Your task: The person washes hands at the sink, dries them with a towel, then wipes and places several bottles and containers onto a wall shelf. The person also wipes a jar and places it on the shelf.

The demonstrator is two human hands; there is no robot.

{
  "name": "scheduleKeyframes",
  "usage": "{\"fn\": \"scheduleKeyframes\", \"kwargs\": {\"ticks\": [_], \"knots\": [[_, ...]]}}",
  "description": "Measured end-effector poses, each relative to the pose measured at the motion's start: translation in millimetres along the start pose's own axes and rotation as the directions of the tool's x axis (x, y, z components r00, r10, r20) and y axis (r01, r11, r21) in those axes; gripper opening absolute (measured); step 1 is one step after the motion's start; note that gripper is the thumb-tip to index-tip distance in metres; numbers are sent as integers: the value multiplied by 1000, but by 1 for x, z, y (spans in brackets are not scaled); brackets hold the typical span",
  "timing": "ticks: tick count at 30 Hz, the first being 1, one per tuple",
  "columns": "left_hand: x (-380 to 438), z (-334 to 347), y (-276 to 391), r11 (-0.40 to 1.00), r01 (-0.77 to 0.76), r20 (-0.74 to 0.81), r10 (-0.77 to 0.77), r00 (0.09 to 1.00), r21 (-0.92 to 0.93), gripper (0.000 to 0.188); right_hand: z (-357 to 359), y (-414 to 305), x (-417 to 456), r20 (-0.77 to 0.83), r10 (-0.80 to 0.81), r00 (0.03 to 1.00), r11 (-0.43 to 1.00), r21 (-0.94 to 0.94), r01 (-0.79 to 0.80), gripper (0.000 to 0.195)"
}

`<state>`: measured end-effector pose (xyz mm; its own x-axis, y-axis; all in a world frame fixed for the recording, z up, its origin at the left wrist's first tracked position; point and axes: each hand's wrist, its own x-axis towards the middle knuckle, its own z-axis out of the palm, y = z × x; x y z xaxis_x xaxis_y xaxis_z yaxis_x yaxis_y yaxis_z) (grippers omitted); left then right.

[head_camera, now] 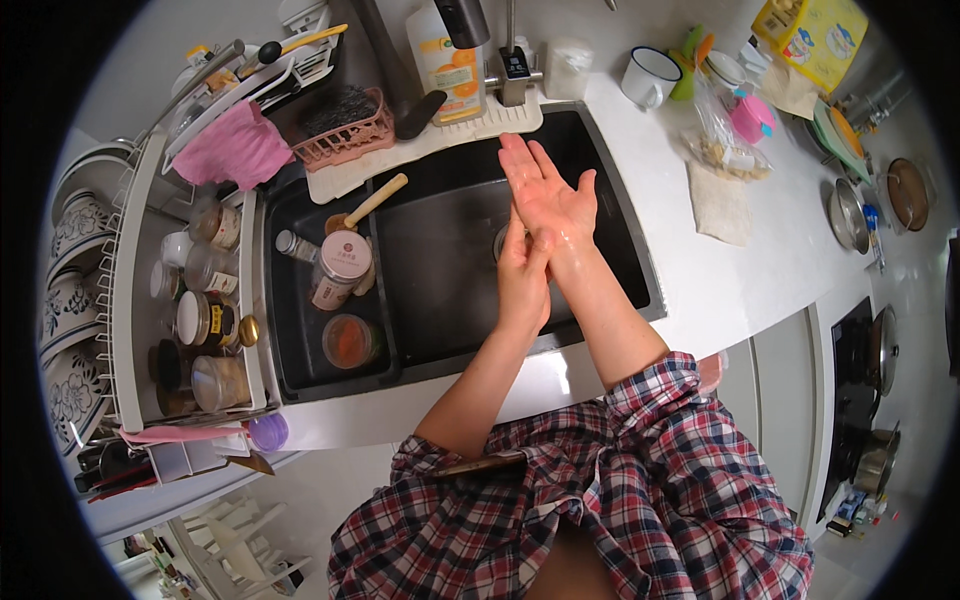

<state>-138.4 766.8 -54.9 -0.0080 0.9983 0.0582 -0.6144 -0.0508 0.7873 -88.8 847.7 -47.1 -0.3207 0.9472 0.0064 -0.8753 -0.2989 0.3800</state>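
Over the larger basin of a black double sink [442,277], both hands are together. My right hand [551,191] is palm up, wet and shiny, with its thumb spread and nothing in it. Around the heel and wrist of that hand, my left hand [525,281] is wrapped, its thumb lying on top and its other fingers partly hidden. The drain [501,241] shows partly behind the left hand. Above the sink's back edge hangs a dark faucet head [461,21]; I cannot make out running water.
The smaller basin contains a pink-lidded jar [345,259], a small bottle [296,246], a wooden-handled brush [379,199] and a clear container [350,341]. Behind stand an orange-labelled bottle [452,71] and a pink basket [349,135]. An enamel mug [651,77] and a cloth [718,202] occupy the right counter.
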Motion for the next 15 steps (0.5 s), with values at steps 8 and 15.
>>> {"fn": "scheduleKeyframes", "kwargs": {"ticks": [8, 15], "knots": [[32, -45, 21, 846, 95, -21, -125, 992, -525, 81, -1, 11, -26, 35, 216, 976, 882, -435, -180, 87], [26, -53, 37, 650, 116, 185, 37, 982, -751, 95, -4, -22, -19, -81, -115, 990, 803, -594, 45, 46]]}}
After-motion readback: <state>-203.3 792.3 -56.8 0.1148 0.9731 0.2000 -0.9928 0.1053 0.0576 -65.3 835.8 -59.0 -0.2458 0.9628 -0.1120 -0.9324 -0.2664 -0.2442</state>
